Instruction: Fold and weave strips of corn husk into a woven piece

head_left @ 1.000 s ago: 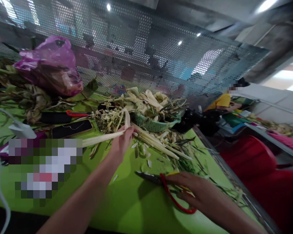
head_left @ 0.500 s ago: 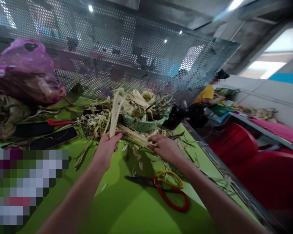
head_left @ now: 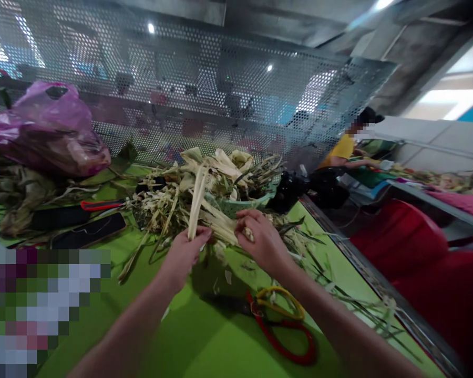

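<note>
My left hand [head_left: 185, 257] pinches the lower end of a pale, folded strip of dried husk [head_left: 197, 197], which stands up and leans slightly right. The fingers of my right hand [head_left: 266, 247] are curled together around a small pale plant piece [head_left: 249, 234], partly hidden by the fingers. A bundle of pale dried strips [head_left: 218, 220] reaches from the heap to this hand. Behind both hands, a green basket [head_left: 256, 203] is piled with dried husks and stalks. Scissors [head_left: 256, 310] with one red and one yellow handle lie below my right hand, blades pointing left.
Plant scraps [head_left: 161, 202] spread around the basket on the green table [head_left: 157, 341]. Left are a purple plastic bag [head_left: 63, 131], a red-handled cutter [head_left: 98, 205] and a flat black object [head_left: 89, 231]. A perforated metal screen [head_left: 181, 89] stands behind. Right are red chairs [head_left: 402, 236] and a person in yellow [head_left: 341, 149].
My left hand has moved slightly right and down with the husk strip. My right hand's fingers have curled in more tightly. The whole view has shifted a little.
</note>
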Demonstrator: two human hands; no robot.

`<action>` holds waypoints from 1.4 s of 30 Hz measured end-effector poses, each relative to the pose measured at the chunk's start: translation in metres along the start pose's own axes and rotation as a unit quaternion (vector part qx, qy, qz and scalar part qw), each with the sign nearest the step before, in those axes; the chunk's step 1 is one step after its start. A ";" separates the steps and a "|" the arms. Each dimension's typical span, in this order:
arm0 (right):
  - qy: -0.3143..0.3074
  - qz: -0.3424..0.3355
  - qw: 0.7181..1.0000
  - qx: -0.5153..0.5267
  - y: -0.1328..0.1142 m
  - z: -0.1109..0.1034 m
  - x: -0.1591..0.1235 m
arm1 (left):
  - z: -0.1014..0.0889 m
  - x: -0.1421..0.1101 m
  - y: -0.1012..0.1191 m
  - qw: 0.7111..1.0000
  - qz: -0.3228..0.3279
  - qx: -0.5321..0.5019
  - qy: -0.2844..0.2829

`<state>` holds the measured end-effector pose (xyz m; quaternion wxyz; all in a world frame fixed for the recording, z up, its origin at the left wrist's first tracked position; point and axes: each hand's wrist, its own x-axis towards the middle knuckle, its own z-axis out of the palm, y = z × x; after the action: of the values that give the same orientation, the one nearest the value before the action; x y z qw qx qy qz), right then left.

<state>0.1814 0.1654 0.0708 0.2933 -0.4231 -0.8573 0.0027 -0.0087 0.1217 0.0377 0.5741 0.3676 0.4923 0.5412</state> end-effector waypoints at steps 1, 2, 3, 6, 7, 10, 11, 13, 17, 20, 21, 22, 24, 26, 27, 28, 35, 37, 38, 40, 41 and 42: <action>-0.002 -0.002 1.000 0.003 -0.007 0.001 -0.001 | 0.003 -0.001 -0.001 1.000 -0.004 0.016 -0.003; -0.010 -0.003 1.000 -0.001 -0.014 0.003 -0.002 | 0.006 -0.002 -0.001 1.000 -0.004 0.025 -0.008; -0.022 -0.007 1.000 -0.005 -0.020 0.006 -0.003 | 0.008 -0.002 -0.001 1.000 0.000 0.030 -0.006; -0.048 -0.032 0.998 0.028 -0.030 0.016 -0.007 | 0.010 -0.001 -0.002 0.999 0.012 0.044 0.024; -0.050 -0.031 0.997 0.058 -0.031 0.018 -0.009 | 0.010 0.000 -0.002 0.998 0.014 0.049 0.032; -0.049 0.035 0.984 0.165 -0.028 0.021 -0.012 | 0.007 0.002 -0.003 0.998 0.019 0.060 0.025; -0.053 0.068 0.977 0.192 -0.026 0.021 -0.013 | 0.006 0.001 -0.003 0.998 0.018 0.062 0.016; -0.075 0.120 0.964 0.226 -0.022 0.020 -0.014 | 0.005 0.000 -0.001 0.998 0.016 0.067 0.000; -0.106 0.181 0.934 0.289 -0.017 0.020 -0.013 | 0.006 -0.002 0.002 0.998 0.006 0.063 -0.018; -0.096 0.231 0.877 0.410 -0.018 0.023 -0.013 | 0.007 -0.001 0.000 0.999 0.008 0.045 -0.004; -0.097 0.243 0.854 0.449 -0.019 0.024 -0.013 | 0.006 0.000 -0.001 0.999 0.010 0.040 0.006; -0.100 0.253 0.834 0.480 -0.019 0.025 -0.012 | 0.006 0.002 -0.003 0.999 0.013 0.035 0.018; -0.113 0.263 0.808 0.515 -0.019 0.025 -0.013 | 0.004 0.004 -0.006 0.999 0.018 0.027 0.033; -0.135 0.264 0.804 0.515 -0.019 0.025 -0.013 | 0.003 0.004 -0.007 0.999 0.021 0.021 0.032; -0.143 0.262 0.809 0.507 -0.018 0.025 -0.013 | 0.003 0.003 -0.007 0.999 0.023 0.022 0.029; -0.147 0.259 0.814 0.498 -0.018 0.026 -0.014 | 0.004 0.003 -0.007 0.999 0.025 0.026 0.025; -0.087 0.258 0.820 0.503 -0.017 0.031 -0.014 | 0.010 -0.004 -0.005 0.997 -0.001 0.076 -0.022; -0.081 0.259 0.820 0.503 -0.018 0.032 -0.013 | 0.011 -0.003 -0.006 0.998 0.004 0.065 -0.022; -0.083 0.259 0.821 0.503 -0.019 0.032 -0.013 | 0.010 -0.003 -0.006 0.998 0.007 0.061 -0.021; -0.087 0.257 0.822 0.500 -0.020 0.032 -0.013 | 0.010 -0.002 -0.006 0.998 0.012 0.052 -0.019; -0.090 0.255 0.823 0.499 -0.021 0.032 -0.013 | 0.010 -0.002 -0.005 0.999 0.015 0.047 -0.019; -0.095 0.253 0.824 0.498 -0.021 0.032 -0.013 | 0.011 -0.002 -0.004 0.999 0.017 0.043 -0.020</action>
<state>0.1557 0.1506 0.0429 0.3703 -0.4197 -0.6258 0.5432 0.0028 0.1199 0.0364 0.5582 0.4111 0.4967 0.5222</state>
